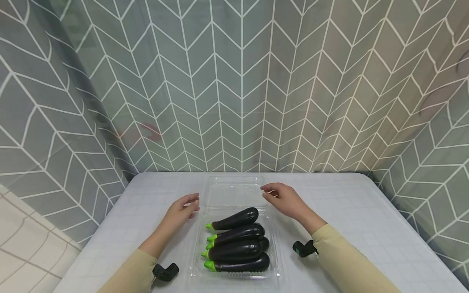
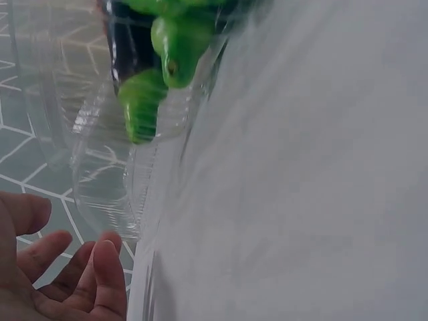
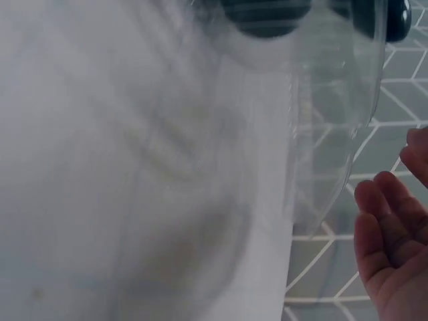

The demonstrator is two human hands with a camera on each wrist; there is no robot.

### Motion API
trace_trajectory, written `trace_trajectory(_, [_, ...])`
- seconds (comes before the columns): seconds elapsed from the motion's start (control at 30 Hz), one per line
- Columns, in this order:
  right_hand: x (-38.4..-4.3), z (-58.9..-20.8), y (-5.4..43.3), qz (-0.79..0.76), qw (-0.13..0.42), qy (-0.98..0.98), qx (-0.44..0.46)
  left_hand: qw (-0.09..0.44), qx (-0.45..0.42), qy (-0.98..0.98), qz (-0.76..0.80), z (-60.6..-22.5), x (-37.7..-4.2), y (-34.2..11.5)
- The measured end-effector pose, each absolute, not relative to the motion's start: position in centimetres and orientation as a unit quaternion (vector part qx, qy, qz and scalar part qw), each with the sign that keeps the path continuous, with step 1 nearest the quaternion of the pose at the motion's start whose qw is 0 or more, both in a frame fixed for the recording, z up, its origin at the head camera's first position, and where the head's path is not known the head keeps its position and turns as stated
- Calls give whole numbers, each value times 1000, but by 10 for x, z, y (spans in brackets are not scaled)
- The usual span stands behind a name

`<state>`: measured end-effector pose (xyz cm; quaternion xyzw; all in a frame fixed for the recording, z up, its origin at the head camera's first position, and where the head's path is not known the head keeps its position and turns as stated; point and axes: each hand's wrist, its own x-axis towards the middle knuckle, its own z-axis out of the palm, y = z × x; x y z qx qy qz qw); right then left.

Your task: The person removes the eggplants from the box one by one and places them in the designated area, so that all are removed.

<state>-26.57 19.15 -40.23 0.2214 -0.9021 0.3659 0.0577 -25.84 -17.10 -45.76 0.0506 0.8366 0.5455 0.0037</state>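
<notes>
Several dark eggplants (image 1: 238, 250) with green stem ends lie stacked in a clear plastic clamshell box (image 1: 275, 248), whose lid (image 1: 234, 193) is folded back toward the curtain. My left hand (image 1: 182, 209) hovers beside the box's left side near the hinge, fingers loosely bent and holding nothing. On the other side, my right hand (image 1: 285, 199) is at the lid's right edge, fingers relaxed with nothing in them. In the left wrist view, green stem ends (image 2: 144, 107) show through the box wall above the left hand (image 2: 73, 281). The right wrist view has the right hand (image 3: 394, 247) beside the clear plastic.
A white cloth covers the table (image 1: 329, 195). Behind and at both sides hangs a grey curtain (image 1: 242, 81) with white chevron lines. Black wrist cameras (image 1: 165, 272) sit on both sleeves, close to the box's sides.
</notes>
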Motion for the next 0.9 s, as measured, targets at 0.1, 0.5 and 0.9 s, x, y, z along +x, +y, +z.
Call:
trace_trajectory(0.1, [-263,-399,186,371,44,-897,236,9,51,834,549,-459,-248,-171])
trace_trajectory(0.5, [-256,-392,171,376,8,-884,277,31,39,824,564,-460,-214,-171])
trace_trajectory(0.9, [-255,-391,169,374,-4,-885,278,93,90,806,577,-458,-191,-174])
